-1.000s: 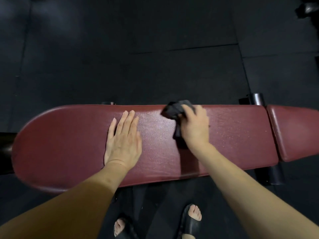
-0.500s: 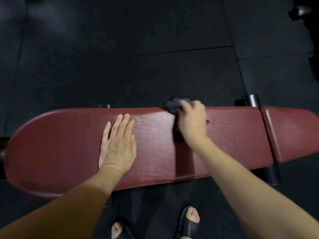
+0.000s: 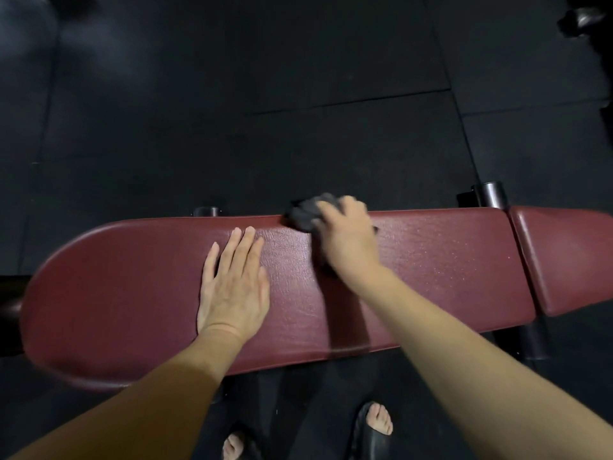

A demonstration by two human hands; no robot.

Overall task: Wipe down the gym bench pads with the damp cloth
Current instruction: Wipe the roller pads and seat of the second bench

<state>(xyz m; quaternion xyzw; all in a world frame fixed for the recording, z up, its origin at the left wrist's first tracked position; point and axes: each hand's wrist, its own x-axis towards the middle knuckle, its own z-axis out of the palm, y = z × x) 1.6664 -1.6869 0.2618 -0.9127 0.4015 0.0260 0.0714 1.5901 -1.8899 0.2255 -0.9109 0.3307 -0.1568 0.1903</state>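
Note:
A long dark red back pad [image 3: 447,277] lies across the view, with a shorter red seat pad [image 3: 570,260] butted against its right end. My right hand [image 3: 348,240] grips a bunched dark grey cloth [image 3: 306,212] and holds it against the far edge of the long pad, near the middle. My left hand [image 3: 232,283] rests flat on the pad with fingers straight, just left of the right hand. The cloth's lower part is hidden under my fingers.
Black rubber floor tiles [image 3: 298,94] lie beyond the bench. Black frame posts stick up behind the pad [image 3: 491,194] and stand below its near right side [image 3: 534,340]. My feet in black sandals [image 3: 374,426] stand on the floor close under the near edge.
My right hand has pushed the cloth away from me, from the pad's top surface to its far edge. My left hand has stayed flat in the same place on the pad.

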